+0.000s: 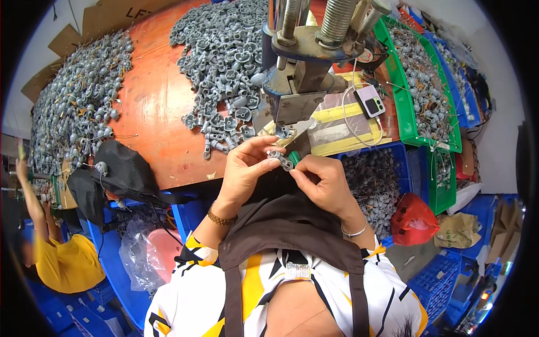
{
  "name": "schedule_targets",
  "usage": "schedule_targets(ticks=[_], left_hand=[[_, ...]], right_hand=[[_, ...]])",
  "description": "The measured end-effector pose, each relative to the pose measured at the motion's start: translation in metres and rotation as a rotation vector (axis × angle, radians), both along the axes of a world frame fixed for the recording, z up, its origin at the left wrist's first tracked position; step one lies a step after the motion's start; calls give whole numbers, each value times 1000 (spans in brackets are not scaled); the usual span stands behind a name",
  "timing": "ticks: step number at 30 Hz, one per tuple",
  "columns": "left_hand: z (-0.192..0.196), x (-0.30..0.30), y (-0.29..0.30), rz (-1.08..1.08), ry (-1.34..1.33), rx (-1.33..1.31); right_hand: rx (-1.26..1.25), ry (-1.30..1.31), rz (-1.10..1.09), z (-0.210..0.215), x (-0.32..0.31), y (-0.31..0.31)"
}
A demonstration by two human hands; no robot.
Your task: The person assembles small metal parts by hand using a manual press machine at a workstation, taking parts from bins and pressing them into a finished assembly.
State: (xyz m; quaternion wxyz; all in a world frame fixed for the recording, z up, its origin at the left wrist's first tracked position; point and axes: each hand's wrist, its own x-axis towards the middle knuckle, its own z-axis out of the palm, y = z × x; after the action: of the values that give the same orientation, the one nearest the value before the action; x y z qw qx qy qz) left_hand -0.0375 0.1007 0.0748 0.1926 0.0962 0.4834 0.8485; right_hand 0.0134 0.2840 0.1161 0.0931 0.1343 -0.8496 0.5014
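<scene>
The step in hand looks like close fingertip work on a small grey part (278, 159), held just off the bench's (149, 101) near edge, below the press (297, 84). The left hand (247, 165) pinches it; the right hand (325, 182) bends its fingers at the part's end, grip unclear. The next move seems to call for steady alignment.
</scene>
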Motion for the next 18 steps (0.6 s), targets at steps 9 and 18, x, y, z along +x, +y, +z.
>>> schedule_targets(ticks=[9,18], left_hand=[[14,9,11,68,831,-487],[21,11,2,476,728,-423]], right_hand=[[-596,-566,-51,-20,2,10],[-750,-431,-133,-35,-6,28]])
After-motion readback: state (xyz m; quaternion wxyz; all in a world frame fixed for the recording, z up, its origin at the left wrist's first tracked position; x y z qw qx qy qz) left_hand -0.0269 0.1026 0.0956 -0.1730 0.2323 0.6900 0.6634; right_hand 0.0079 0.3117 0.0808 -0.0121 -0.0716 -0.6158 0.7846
